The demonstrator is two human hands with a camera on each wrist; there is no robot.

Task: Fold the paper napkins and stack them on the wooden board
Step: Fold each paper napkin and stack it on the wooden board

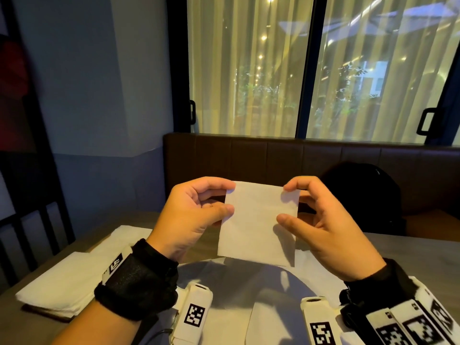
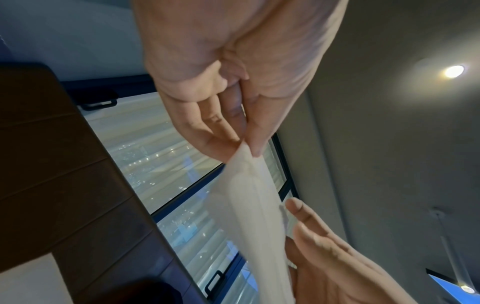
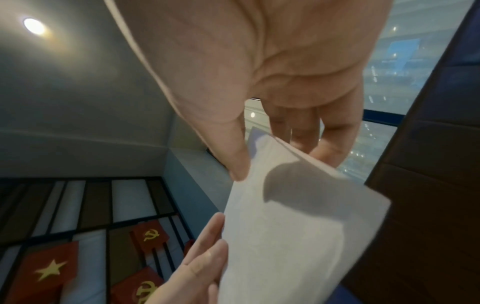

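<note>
A white paper napkin hangs in the air above the table, held by both hands. My left hand pinches its left edge between thumb and fingers. My right hand pinches the right edge the same way. In the left wrist view the napkin shows edge-on under my left hand's fingers. In the right wrist view the napkin is a broad sheet under the thumb. A stack of white napkins lies on the wooden board at the left of the table.
More loose white napkins lie spread on the table right in front of me. A brown padded bench runs behind the table, with a black bag on it at the right. Windows with curtains stand behind.
</note>
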